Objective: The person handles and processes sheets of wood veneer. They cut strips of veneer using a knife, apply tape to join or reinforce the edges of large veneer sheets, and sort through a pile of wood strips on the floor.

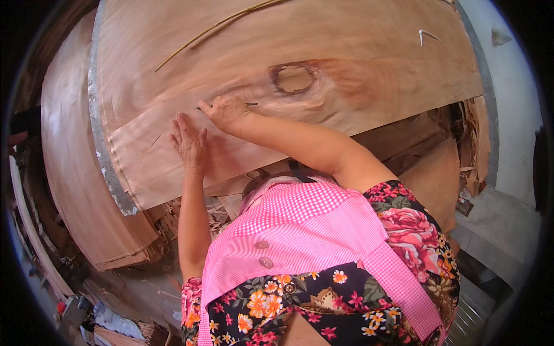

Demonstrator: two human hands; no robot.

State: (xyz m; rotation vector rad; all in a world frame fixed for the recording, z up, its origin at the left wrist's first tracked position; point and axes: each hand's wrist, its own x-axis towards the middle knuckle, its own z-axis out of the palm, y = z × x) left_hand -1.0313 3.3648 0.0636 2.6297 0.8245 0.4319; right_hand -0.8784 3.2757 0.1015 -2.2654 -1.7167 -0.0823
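The right hand's (226,111) fingers (209,108) were pressed together in a pinch on a thin dark tool (249,104), perhaps a blade or needle, too slim to name surely. Its tip sat against the wood veneer sheet (242,63), just left of the knot hole (294,79), which serves here as the landmark. The left hand (188,143) lay lower and further left of the knot hole, fingers spread and flat, palm down, pinning the sheet against the surface beneath it.

A fine dark line ran along the veneer left of the knot hole, at the tool, and another short crack showed further left, near the sheet's lower edge. Judged from this, the work at the split was in hand but not finished; the knot hole itself stood open and unpatched, so that part appeared to remain.

Outward from the hands, a long thin strip (219,24) lay slanting across the veneer, above and left of the knot hole. A small pale bent piece (426,36) rested well to the right of it. More veneer sheets (81,190) were stacked far down to the left, and torn scraps (473,144) hung to the lower right. The person wore a pink checked apron (300,225) over a flowered blouse (415,230), below the knot hole.
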